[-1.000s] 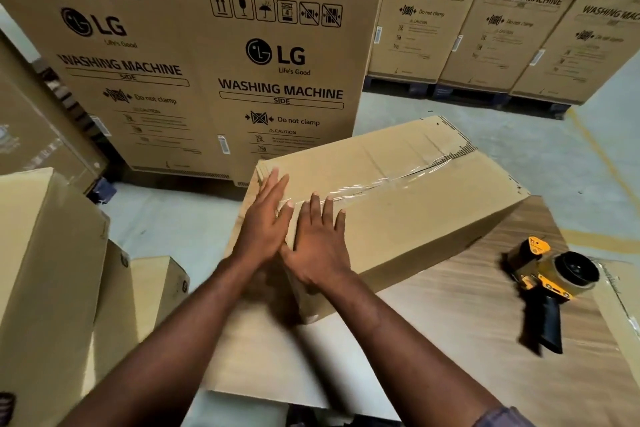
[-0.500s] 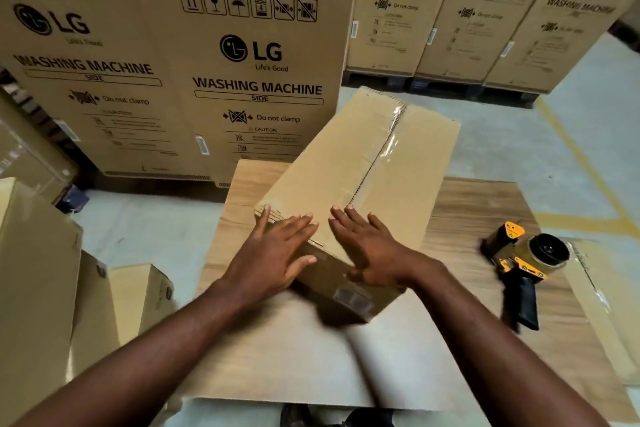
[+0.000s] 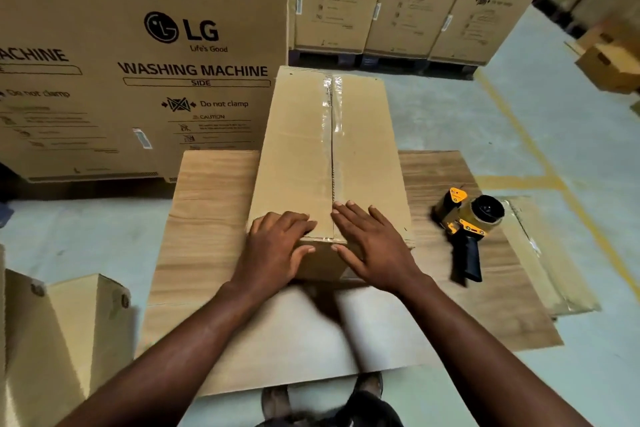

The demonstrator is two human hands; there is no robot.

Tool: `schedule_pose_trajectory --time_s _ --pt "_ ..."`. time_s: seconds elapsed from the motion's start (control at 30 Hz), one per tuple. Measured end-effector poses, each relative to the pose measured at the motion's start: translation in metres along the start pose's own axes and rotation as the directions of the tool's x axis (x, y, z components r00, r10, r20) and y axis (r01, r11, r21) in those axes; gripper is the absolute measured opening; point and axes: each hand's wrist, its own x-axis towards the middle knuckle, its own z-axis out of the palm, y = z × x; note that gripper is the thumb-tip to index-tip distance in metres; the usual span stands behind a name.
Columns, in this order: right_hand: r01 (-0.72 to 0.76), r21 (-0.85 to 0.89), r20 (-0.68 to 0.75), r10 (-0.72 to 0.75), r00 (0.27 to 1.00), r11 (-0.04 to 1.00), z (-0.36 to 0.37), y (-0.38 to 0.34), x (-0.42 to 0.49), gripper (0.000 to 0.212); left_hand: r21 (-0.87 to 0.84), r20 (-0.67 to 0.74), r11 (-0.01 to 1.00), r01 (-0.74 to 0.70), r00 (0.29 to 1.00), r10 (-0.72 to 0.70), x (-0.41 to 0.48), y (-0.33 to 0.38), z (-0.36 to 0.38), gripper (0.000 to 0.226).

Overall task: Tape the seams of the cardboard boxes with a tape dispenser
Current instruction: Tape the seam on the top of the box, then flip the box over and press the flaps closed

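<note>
Lying lengthwise away from you in the middle of the desk [image 3: 207, 218], the long cardboard box [image 3: 298, 156] shows its top, with a strip of clear tape [image 3: 329, 135] running along the centre seam from the far end to the near edge. Your left hand [image 3: 277, 246] sits on the near left corner of the box. Its fingers bend over the top edge and its thumb presses the end face, so that grip is clamped on the box. Your right hand [image 3: 374, 246] lies flat on the top just right of the seam. Its fingers are straight and spread and its thumb hangs over the near edge, so its grip is apart and holds nothing.

To your right, apart from the box, the yellow and black tape dispenser [image 3: 467, 222] lies on its side on the wood-grain desk, handle toward you and tape roll on the far side. A pale cardboard sheet [image 3: 294, 340] covers the near part of the desk. Past the desk's right edge lies a flattened carton [image 3: 547, 253] with tape along it.

Behind the desk stands a large LG washing machine carton [image 3: 145, 55], and a row of similar cartons [image 3: 381, 0] stands further back on dark pallets [image 3: 381, 61]. Smaller plain boxes [image 3: 86, 315] stand at your left. A yellow line [image 3: 519, 135] crosses the pale floor at right, and your shoes [image 3: 277, 399] show below the desk's near edge.
</note>
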Motion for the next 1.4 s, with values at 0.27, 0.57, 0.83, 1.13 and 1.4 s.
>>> schedule_pose_trajectory --time_s 0.27,0.57,0.83,1.13,1.4 --pt "0.013 0.028 -0.068 -0.011 0.998 1.0 -0.012 0.048 -0.039 0.067 0.059 0.013 0.989 0.136 0.99 -0.137 0.001 0.081 0.024 0.047" --pt "0.079 0.064 -0.205 -0.065 0.977 0.995 -0.009 0.094 -0.082 0.056 0.039 0.043 0.961 0.274 0.96 -0.276 0.0 0.095 0.018 0.056" --pt "-0.477 0.593 -0.151 0.672 0.725 0.648 -0.01 0.18 -0.161 0.037 -0.315 -0.005 0.946 0.078 0.996 -0.084 0.028 0.22 0.063 0.026" --pt "-0.682 0.72 0.485 0.795 0.364 -0.127 0.004 0.278 -0.151 0.026 -0.382 0.618 0.745 0.547 0.751 -0.233 0.111 0.308 0.248 0.054" --pt "-0.706 0.644 0.638 0.716 0.282 -0.296 0.026 0.299 -0.157 0.052 -0.321 0.65 0.573 0.754 0.615 -0.446 0.112 0.323 0.293 0.032"
